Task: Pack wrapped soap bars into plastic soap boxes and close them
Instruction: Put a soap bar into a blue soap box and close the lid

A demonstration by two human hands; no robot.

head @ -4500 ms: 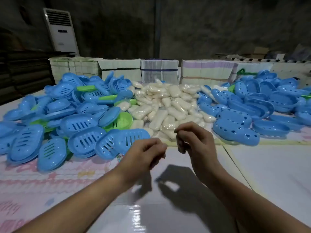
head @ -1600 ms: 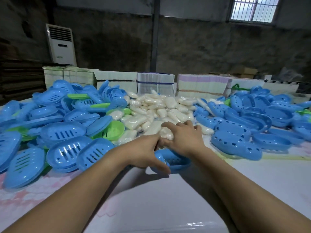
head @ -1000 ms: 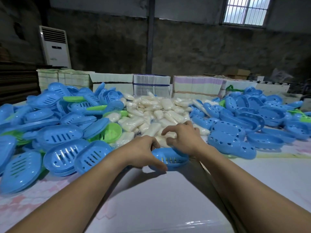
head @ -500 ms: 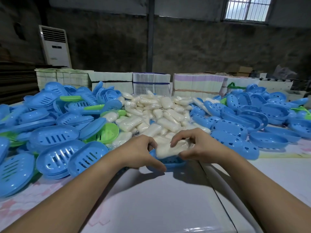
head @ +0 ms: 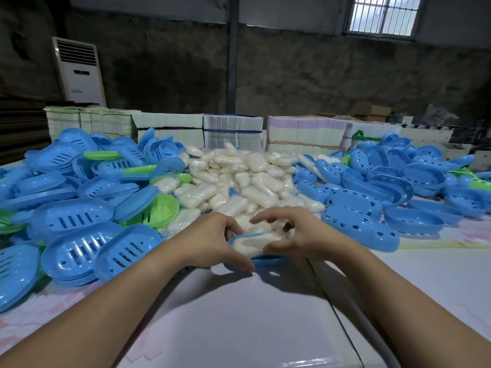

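Note:
A blue plastic soap box [head: 268, 259] sits on the table in front of the soap pile. A white wrapped soap bar [head: 253, 243] lies in it. My left hand [head: 212, 244] grips the box's left end, thumb curled along its near rim. My right hand [head: 297, 236] holds the bar at its right end, with its fingers arched over the soap. A heap of wrapped soap bars [head: 239, 181] lies just behind.
Slotted blue and green lids [head: 79, 216] are piled on the left. Blue box bottoms [head: 372, 197] are piled on the right. Stacks of flat cartons [head: 233, 131] line the table's far edge. A bare white tabletop [head: 239, 320] lies under my forearms.
My left hand fetched a blue box and set it before the pile. My right hand took a soap bar from the heap and lowered it into the box.

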